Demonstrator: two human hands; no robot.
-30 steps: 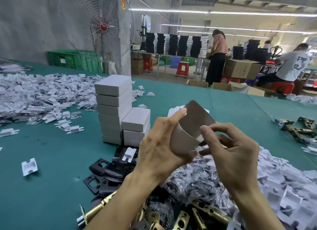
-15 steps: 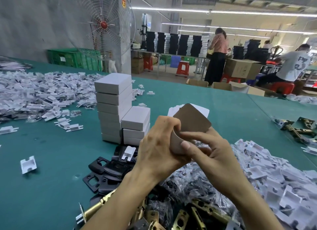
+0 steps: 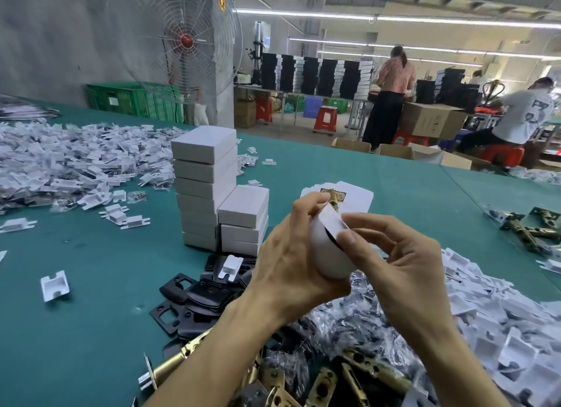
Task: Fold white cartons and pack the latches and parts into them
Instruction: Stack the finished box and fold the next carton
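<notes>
The white carton [image 3: 329, 254] is held up above the tabletop [image 3: 91, 309], between the two hands. The left hand [image 3: 288, 254] is curled round its body from the left side. The right hand [image 3: 403, 273] pinches the end flap [image 3: 332, 223] between thumb and forefinger. The flap is not yet tucked in, and a dark gap shows under it. A brass latch [image 3: 333, 197] stands up just above the left fingertips. It seems to come out of the far end of the carton, but the fingers cover that place and I cannot tell for sure.

In my judgement this carton is already folded into shape and is now at the closing step. What is left for it is to push the flap in and to close the far end.

Just beyond the hands lie flat cartons [image 3: 358, 198], not folded yet. To the left of the left hand stand two stacks of closed cartons [image 3: 203, 175], one tall and one lower, touching each other, so a good part of the work is done. Below the hands, nearer to the person, lie black plates [image 3: 194, 297], loose latches [image 3: 321, 385] and clear bags [image 3: 334, 327]. To the right of the right hand is a heap of white plastic parts [image 3: 501, 330], and a larger heap [image 3: 76, 163] lies far to the left. Much therefore remains to be packed.
</notes>
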